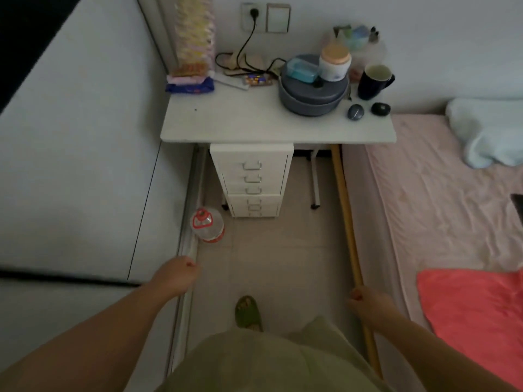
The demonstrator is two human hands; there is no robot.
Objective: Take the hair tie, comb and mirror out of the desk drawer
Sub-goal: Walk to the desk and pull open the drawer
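A white drawer unit [252, 179] with several shut drawers stands under the white desk [240, 123] ahead of me. The hair tie, comb and mirror are not visible. My left hand [177, 274] hangs at the lower left, fingers curled into a loose fist with nothing in it, well short of the drawers. My right hand [365, 302] is at the lower right, also curled shut and empty, beside the bed frame.
The desk carries a grey lidded pot [312, 94], a dark mug [373, 82], a jar, cables and snack packs. A large water bottle [208, 224] stands on the floor left of the drawers. A bed [441, 199] runs along the right, a white wardrobe along the left.
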